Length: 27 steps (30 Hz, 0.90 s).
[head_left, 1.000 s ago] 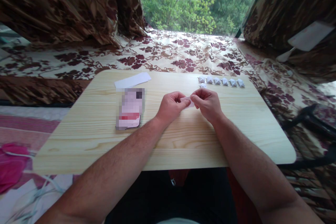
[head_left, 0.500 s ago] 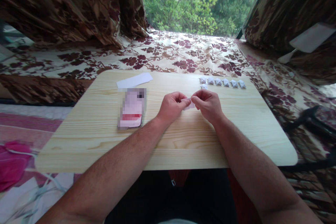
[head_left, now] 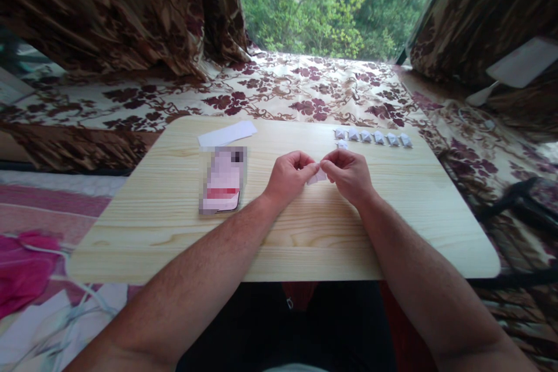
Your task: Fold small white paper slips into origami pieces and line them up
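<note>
Above the middle of the wooden table point(head_left: 279, 244), a small piece of white paper point(head_left: 317, 176) is pinched between both hands. My left hand point(head_left: 291, 173) grips its left side with thumb and fingers closed. On the other side my right hand point(head_left: 349, 173) is closed on the paper's upper right part. Fingertips cover much of the piece, so its folds cannot be made out. Just beyond my right hand lies a small folded paper piece point(head_left: 342, 144), partly hidden by it. Several similar folded paper pieces point(head_left: 366, 137) form a row behind that.
White paper strips point(head_left: 227, 133) lie at the table's back left. A phone point(head_left: 223, 180), partly pixelated, rests in front of them. Behind the table is a ledge with floral cloth point(head_left: 305, 87). A white lamp point(head_left: 521, 64) stands at the right.
The paper between my hands sits slightly lower against my fingertips, and its visible part has changed shape. The whole view has shifted slightly, so things appear a little further right.
</note>
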Tool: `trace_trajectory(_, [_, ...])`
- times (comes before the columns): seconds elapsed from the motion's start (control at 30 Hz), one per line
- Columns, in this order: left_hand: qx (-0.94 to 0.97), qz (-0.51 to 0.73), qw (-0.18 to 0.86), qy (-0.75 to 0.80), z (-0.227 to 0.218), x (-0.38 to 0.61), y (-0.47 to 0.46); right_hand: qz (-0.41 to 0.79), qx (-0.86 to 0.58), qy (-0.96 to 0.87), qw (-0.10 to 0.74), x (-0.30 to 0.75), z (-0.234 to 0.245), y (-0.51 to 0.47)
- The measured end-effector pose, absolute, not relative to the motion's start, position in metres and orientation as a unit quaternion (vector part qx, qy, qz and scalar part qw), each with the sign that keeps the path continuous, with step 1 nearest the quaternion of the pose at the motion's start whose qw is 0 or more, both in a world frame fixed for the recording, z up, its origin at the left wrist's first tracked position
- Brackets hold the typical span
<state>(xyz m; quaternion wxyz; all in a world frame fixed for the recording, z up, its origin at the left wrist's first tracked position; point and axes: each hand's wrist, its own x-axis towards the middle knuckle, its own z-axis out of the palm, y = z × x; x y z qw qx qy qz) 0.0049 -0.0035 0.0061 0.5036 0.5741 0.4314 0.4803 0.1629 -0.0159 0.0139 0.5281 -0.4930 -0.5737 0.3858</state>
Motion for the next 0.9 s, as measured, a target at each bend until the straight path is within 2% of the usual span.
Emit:
trace_trajectory(0.77, [0.526,0.491,0.568,0.399,0.0071,0.0041,-0.0022,0.427,-0.485,-0.556,0.523,0.1614,0.0157,-0.0173])
trace_trajectory(0.9, [0.548,0.472,0.551,0.417,0.0089,0.0033,-0.0033,0.419,-0.49,-0.555,0.525,0.1627,0.0135,-0.0157])
